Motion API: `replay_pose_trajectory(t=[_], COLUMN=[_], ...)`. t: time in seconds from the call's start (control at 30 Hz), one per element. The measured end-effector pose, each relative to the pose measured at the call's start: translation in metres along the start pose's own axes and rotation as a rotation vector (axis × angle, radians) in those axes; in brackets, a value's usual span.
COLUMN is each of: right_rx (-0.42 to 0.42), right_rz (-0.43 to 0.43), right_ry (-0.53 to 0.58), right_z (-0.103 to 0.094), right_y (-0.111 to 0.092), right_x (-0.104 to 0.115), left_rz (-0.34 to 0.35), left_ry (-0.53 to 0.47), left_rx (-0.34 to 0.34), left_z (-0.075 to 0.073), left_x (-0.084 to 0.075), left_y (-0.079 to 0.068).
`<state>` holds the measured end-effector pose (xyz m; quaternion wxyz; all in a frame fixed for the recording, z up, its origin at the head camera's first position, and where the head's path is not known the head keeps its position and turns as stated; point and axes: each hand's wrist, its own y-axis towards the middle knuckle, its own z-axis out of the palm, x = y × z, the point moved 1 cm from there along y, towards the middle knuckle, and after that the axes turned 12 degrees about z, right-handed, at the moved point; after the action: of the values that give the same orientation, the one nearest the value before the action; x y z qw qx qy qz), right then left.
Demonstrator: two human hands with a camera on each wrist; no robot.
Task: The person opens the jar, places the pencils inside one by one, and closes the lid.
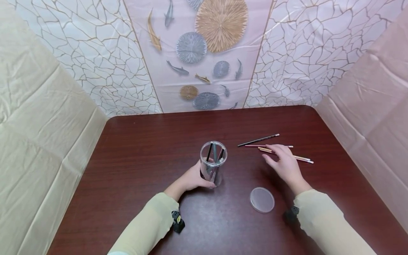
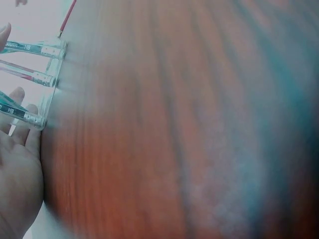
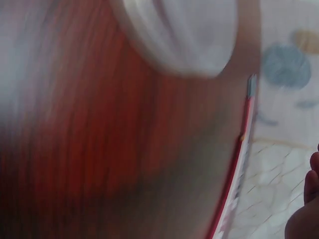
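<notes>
A clear plastic cup (image 1: pixel 214 163) stands on the table with several pencils (image 1: pixel 215 152) leaning inside it. My left hand (image 1: pixel 194 177) is wrapped round its side, thumb low at the front. In the left wrist view, pencils marked HB (image 2: pixel 30 48) show through the cup wall, beside part of the left hand (image 2: pixel 20 169). Over to the right, my right hand (image 1: pixel 284 166) is above loose pencils (image 1: pixel 301 158), fingers loosely bent; nothing shows in its grasp. From the right wrist, a red pencil (image 3: pixel 232 186) appears, with only some fingers (image 3: pixel 311 184) visible.
A round clear lid (image 1: pixel 262 200) lies flat between the arms, nearer the front. A dark pencil (image 1: pixel 258 140) and a red one (image 1: pixel 251 146) lie behind the right hand. The dark red table (image 1: pixel 143 148) meets patterned cloth (image 1: pixel 204 81) at the back and plain cloth at both sides.
</notes>
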<state>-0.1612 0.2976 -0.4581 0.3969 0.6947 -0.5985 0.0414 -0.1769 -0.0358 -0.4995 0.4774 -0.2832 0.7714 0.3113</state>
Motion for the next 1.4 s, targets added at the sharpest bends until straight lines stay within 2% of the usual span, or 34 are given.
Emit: replay_pose_trajectory(t=[0.2, 0.37, 0.6, 0.77, 0.87, 1.13, 1.27, 1.4], right_rx=[0.118, 0.150, 0.135, 0.122, 0.118, 0.136, 0.139, 0.173], right_rz=[0.094, 0.115, 0.134, 0.154, 0.164, 0.197, 0.181, 0.200], right_ry=[-0.083, -0.084, -0.085, -0.100, -0.115, -0.150, -0.165, -0.174], right_z=[0.005, 0.009, 0.014, 0.013, 0.013, 0.012, 0.012, 0.012], right_y=[0.003, 0.006, 0.010, 0.008, 0.005, 0.001, -0.001, -0.003], right_x=[-0.025, -0.032, -0.037, -0.046, -0.050, -0.058, -0.058, -0.056], left_rz=[-0.018, -0.024, -0.013, -0.023, -0.025, -0.029, -0.027, -0.017], left_ry=[0.010, 0.028, 0.018, 0.005, -0.001, 0.040, 0.040, 0.031], left_rx=[0.002, -0.002, 0.001, 0.007, 0.008, -0.015, -0.006, -0.007], left_z=[-0.001, -0.001, -0.007, -0.008, -0.008, -0.002, -0.002, -0.002], left_x=[0.001, 0.001, -0.032, -0.038, -0.038, -0.003, 0.001, 0.002], left_y=[0.000, 0.000, 0.000, -0.001, -0.003, -0.002, -0.001, -0.001])
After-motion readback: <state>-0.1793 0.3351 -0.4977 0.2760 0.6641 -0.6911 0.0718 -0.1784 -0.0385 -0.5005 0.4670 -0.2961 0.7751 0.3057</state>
